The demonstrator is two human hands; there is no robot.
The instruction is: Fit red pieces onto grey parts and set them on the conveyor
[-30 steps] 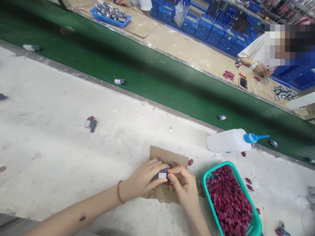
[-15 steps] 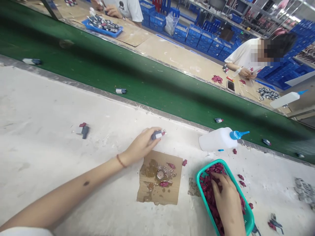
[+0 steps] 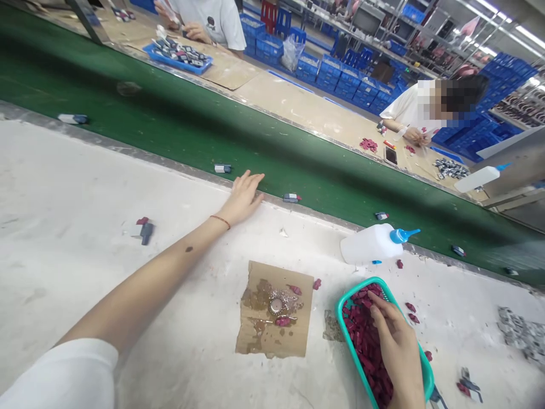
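Observation:
My left hand [image 3: 244,200] reaches over the near edge of the green conveyor belt [image 3: 179,133], fingers spread and holding nothing. A small grey-and-white plastic part with a maroon tip [image 3: 292,197] lies on the belt just right of it; another grey-and-white part [image 3: 222,168] lies to its left. My right hand [image 3: 398,341] is over the turquoise basket [image 3: 340,312], thumb and forefinger closing at the heap of small maroon plastic pieces [image 3: 364,341]. A maroon piece seems to be between the fingertips, partly hidden.
Wet cardboard [image 3: 272,341] bears a bottle cap [image 3: 276,307] and maroon pieces. A white squeeze bottle [image 3: 368,244] with a blue nozzle lies behind the basket. One grey part [image 3: 146,232] lies at left, grey pieces [image 3: 517,329] at right. Two people work across the belt.
My left hand has moved up to the belt and let go of the grey-and-white part, which now lies there. My right hand stays at the basket. Parts on the belt appear shifted.

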